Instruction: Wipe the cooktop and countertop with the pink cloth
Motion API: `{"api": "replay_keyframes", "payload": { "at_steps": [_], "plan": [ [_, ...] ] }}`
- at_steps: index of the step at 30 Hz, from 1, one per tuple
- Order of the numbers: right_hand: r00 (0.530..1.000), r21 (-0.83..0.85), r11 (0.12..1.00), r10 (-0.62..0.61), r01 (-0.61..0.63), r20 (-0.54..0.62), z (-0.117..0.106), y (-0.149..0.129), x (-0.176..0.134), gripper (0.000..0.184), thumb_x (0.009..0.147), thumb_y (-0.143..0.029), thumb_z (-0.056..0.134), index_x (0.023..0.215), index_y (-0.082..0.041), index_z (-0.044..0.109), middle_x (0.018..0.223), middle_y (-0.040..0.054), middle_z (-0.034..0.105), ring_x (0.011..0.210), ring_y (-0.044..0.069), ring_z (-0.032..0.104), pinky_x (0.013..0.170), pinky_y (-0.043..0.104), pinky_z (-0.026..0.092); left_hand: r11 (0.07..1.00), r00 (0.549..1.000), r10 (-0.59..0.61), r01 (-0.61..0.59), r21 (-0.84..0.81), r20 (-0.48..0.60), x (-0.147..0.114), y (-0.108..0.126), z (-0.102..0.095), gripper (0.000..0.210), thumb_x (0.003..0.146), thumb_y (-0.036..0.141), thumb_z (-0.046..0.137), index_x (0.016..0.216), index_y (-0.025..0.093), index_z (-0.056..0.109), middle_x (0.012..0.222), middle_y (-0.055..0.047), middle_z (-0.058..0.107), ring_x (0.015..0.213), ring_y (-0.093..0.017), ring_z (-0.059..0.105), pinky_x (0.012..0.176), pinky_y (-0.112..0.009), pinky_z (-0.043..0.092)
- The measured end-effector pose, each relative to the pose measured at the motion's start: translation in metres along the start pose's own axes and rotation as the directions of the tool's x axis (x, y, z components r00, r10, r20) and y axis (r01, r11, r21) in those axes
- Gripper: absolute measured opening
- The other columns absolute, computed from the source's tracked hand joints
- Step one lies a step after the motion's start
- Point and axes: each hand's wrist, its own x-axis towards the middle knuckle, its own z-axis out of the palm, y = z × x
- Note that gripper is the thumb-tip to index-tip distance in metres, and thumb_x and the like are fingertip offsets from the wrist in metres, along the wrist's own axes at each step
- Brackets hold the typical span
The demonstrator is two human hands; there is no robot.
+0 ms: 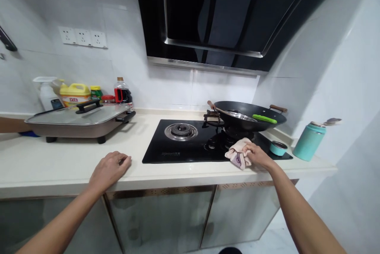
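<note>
My right hand (257,154) grips a pale pink cloth (238,153) with a purple patch. The crumpled cloth touches the front right of the black glass gas hob (178,155), just before the wok. My left hand (110,168) rests near the counter's front edge, left of the hob, fingers loosely curled in with nothing visible in them. On the right burner sits a large black wok (246,121) with wooden handles. Inside it lie a metal piece and a green-handled utensil (264,118). The left burner (181,131) is bare.
A lidded electric pan (74,129) stands on the left counter, several bottles behind it. What looks like another person's forearm (12,125) enters at the left edge. A small turquoise cup (278,148) and turquoise flask (309,141) stand right. The range hood (208,16) overhangs the hob.
</note>
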Motion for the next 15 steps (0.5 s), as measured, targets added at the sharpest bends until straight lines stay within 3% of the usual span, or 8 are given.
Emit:
{"api": "replay_keyframes", "payload": {
  "at_steps": [2,4,6,8,10,15],
  "plan": [
    [0.992,0.071,0.997,-0.002,-0.008,0.128,-0.005,-0.009,0.004,0.026,0.087,-0.042,0.054,0.094,-0.026,0.072,0.103,0.0035,0.072,0.094,0.022,0.065,0.086,0.034,0.051,1.0,1.0,-0.009,0.009,-0.006,0.003,0.001,-0.001,0.0,0.046,0.089,0.051,0.043,0.084,0.021,0.076,0.099,-0.011,0.078,0.104,-0.03,0.068,0.094,-0.039,0.049],
    [0.981,0.062,0.993,0.087,-0.099,0.171,-0.003,-0.023,0.008,0.035,0.092,-0.044,0.047,0.112,-0.025,0.069,0.106,0.0046,0.072,0.095,0.023,0.066,0.086,0.034,0.051,1.0,1.0,-0.018,0.018,-0.007,0.01,0.001,-0.001,0.0,0.045,0.089,0.051,0.043,0.084,0.021,0.076,0.099,-0.011,0.078,0.104,-0.03,0.068,0.093,-0.039,0.05],
    [0.977,-0.012,0.981,0.195,-0.194,0.092,0.007,-0.038,0.013,0.044,0.094,-0.039,0.042,0.13,-0.024,0.064,0.128,0.0106,0.068,0.114,0.028,0.063,0.097,0.041,0.048,1.0,0.999,-0.028,0.028,-0.007,0.017,0.002,-0.002,-0.001,0.045,0.089,0.051,0.044,0.085,0.021,0.076,0.1,-0.012,0.077,0.104,-0.031,0.068,0.092,-0.04,0.05],
    [0.974,-0.079,0.971,0.227,-0.225,0.019,0.02,-0.049,0.018,0.051,0.096,-0.035,0.038,0.141,-0.024,0.059,0.153,0.013,0.053,0.139,0.033,0.05,0.11,0.049,0.04,0.999,0.999,-0.036,0.036,-0.013,0.025,0.003,-0.002,-0.001,0.043,0.089,0.051,0.046,0.084,0.021,0.076,0.1,-0.012,0.077,0.103,-0.031,0.068,0.092,-0.041,0.05],
    [0.977,-0.118,0.971,0.213,-0.209,0.023,0.029,-0.052,0.021,0.052,0.099,-0.039,0.035,0.143,-0.027,0.059,0.161,0.0095,0.046,0.148,0.032,0.04,0.117,0.051,0.034,0.999,0.999,-0.037,0.038,-0.022,0.027,0.003,-0.002,-0.002,0.04,0.088,0.049,0.047,0.082,0.021,0.074,0.1,-0.012,0.077,0.103,-0.031,0.068,0.093,-0.041,0.05],
    [0.962,-0.164,0.952,0.269,-0.257,0.053,0.016,-0.028,0.024,0.057,0.096,-0.062,0.041,0.133,-0.026,0.064,0.141,0.0109,0.065,0.132,0.034,0.057,0.109,0.051,0.041,0.999,0.998,-0.047,0.048,-0.022,0.034,0.004,-0.001,-0.004,0.038,0.088,0.049,0.047,0.082,0.021,0.073,0.101,-0.014,0.077,0.103,-0.033,0.068,0.094,-0.045,0.05]
  ]
}}
